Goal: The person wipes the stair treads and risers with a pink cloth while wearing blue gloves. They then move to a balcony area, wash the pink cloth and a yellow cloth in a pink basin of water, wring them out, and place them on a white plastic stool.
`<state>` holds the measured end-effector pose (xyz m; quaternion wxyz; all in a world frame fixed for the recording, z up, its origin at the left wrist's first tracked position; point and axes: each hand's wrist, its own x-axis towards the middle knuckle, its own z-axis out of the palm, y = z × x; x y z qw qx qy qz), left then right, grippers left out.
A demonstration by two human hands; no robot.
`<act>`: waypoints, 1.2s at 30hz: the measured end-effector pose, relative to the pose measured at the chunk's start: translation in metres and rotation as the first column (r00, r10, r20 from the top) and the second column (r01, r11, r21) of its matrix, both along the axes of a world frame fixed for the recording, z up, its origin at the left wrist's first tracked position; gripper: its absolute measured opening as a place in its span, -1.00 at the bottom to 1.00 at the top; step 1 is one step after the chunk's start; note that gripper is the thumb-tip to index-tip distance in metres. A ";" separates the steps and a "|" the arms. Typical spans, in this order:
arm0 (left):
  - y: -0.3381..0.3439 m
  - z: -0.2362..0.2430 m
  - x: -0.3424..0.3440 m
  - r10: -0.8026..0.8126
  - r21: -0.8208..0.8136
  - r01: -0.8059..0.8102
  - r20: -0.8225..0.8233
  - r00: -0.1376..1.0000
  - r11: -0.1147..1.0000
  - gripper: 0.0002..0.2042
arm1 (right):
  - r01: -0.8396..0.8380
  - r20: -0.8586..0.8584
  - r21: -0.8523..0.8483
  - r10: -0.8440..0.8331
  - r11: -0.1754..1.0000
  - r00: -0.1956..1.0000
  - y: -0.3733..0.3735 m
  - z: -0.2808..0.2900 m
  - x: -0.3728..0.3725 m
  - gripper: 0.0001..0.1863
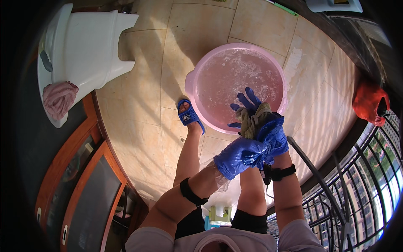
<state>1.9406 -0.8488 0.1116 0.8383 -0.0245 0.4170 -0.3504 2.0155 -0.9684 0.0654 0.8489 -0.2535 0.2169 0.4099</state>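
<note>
My left hand (240, 157), in a blue rubber glove, is closed at the lower end of a wet grey-green cloth (254, 119); its fingertips are partly hidden. Beside it, my right hand (268, 132) wears a blue glove, dark and shiny with water. The right fingers stretch out apart beyond the cloth, which lies bunched against the palm. Both hands are over the near right rim of a round pink basin (194, 84). Cloudy water with suds (239, 75) fills much of the basin.
A white plastic chair (90, 50) with a pink cloth (60, 98) on it stands at far left. Wood-framed sliding doors (90, 197) line the left. A red plastic bag (369, 103) hangs near the railing (357, 180) at right. My foot in a blue slipper (187, 117) touches the basin's side.
</note>
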 end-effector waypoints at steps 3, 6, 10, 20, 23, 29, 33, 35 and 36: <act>-0.005 0.019 0.002 0.128 -0.106 -0.132 -0.036 0.991 0.986 -0.61 | 0.064 -0.119 0.023 -0.060 0.998 0.991 0.024 0.033 0.010 -0.30; -0.002 0.024 -0.009 0.130 -0.068 -0.136 -0.090 0.987 0.988 -0.62 | 0.160 -0.022 0.187 -0.158 0.969 0.987 0.029 0.044 0.010 -0.38; 0.028 0.030 -0.002 0.053 -0.026 -0.052 0.052 0.997 0.998 -0.72 | -0.349 0.427 -0.139 0.374 0.927 0.823 0.009 0.051 0.033 -0.49; 0.037 0.016 0.029 -0.552 0.640 0.339 0.162 0.818 0.689 -0.49 | -0.366 0.237 -0.754 0.747 0.545 0.621 0.033 0.037 0.038 -0.88; 0.025 -0.016 0.020 -0.715 0.884 0.288 0.072 0.695 0.369 -0.53 | -0.177 0.323 -0.880 0.829 0.440 0.456 0.037 0.015 0.033 -0.94; 0.021 -0.070 0.018 -0.819 0.978 0.205 -0.089 0.567 0.036 -0.42 | -0.120 0.061 -0.976 0.759 0.180 0.648 0.058 -0.032 0.017 -0.86; 0.020 -0.100 0.021 -0.834 0.979 0.203 -0.117 0.539 -0.006 -0.48 | -0.109 -0.056 -0.994 0.718 0.027 0.693 0.061 -0.074 0.011 -0.79; 0.015 -0.127 0.013 -0.846 0.988 0.137 -0.126 0.518 -0.064 -0.53 | -0.087 -0.063 -0.996 0.702 -0.002 0.709 0.066 -0.089 0.005 -0.81; 0.010 -0.152 0.000 -0.837 0.991 0.071 -0.133 0.531 -0.112 -0.57 | -0.103 -0.078 -0.995 0.707 -0.006 0.703 0.073 -0.092 0.004 -0.80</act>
